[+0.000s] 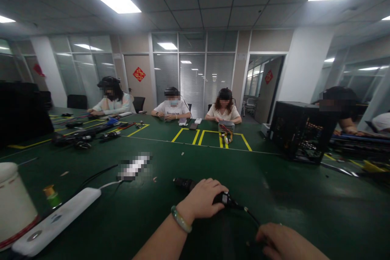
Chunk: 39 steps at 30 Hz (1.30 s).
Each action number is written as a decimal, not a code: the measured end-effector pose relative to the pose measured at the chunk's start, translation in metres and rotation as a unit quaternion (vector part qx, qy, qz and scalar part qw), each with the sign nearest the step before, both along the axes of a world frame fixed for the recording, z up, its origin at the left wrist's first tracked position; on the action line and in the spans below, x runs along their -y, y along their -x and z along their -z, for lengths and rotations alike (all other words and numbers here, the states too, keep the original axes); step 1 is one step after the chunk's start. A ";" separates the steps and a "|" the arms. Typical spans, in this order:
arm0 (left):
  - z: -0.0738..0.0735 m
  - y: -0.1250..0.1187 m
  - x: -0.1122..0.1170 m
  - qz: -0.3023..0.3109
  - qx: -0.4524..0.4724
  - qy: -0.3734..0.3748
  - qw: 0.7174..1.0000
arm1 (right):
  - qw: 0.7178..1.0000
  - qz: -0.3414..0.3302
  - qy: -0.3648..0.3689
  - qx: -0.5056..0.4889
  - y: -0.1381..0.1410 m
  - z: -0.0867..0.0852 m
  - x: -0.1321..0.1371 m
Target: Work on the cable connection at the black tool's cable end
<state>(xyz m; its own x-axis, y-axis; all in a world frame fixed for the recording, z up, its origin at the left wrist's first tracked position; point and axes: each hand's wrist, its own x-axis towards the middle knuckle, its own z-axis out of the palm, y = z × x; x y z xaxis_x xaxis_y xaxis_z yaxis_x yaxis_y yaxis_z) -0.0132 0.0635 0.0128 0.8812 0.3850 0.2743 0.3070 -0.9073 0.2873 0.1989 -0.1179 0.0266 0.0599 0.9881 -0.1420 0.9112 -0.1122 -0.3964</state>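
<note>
My left hand (205, 198), with a bangle at the wrist, is closed over the middle of a black corded electric screwdriver (184, 184) lying on the green table (164, 227). The tool's narrow tip points left, and much of its body is hidden under my palm. From its right end a black cable (251, 214) runs down to my right hand (284, 240). My right hand is low in the view with its fingers curled around the cable. A dark shape sits under those fingers, too dim to make out.
A white power strip (61, 219) lies at left, beside a small green-and-gold cylinder (52, 196) and a white container (12, 203). A black computer case (292, 130) stands at right. Several people sit around the table, near cables (82, 134) and yellow tape outlines (210, 131).
</note>
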 end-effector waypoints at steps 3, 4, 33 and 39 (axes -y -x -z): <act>0.009 -0.008 0.003 -0.012 0.028 -0.004 1.000 | 0.998 0.002 0.013 -0.054 -0.002 0.001 -0.017; 0.012 -0.012 0.005 -0.017 0.034 -0.007 0.999 | 0.997 0.011 0.013 -0.073 -0.003 0.002 -0.023; 0.024 -0.047 0.015 -0.027 0.048 -0.046 0.997 | 0.958 0.056 -0.088 -0.266 -0.044 0.063 -0.085; 0.023 -0.073 0.014 -0.073 0.009 -0.089 0.993 | 0.941 0.090 -0.182 -0.269 -0.045 0.069 -0.094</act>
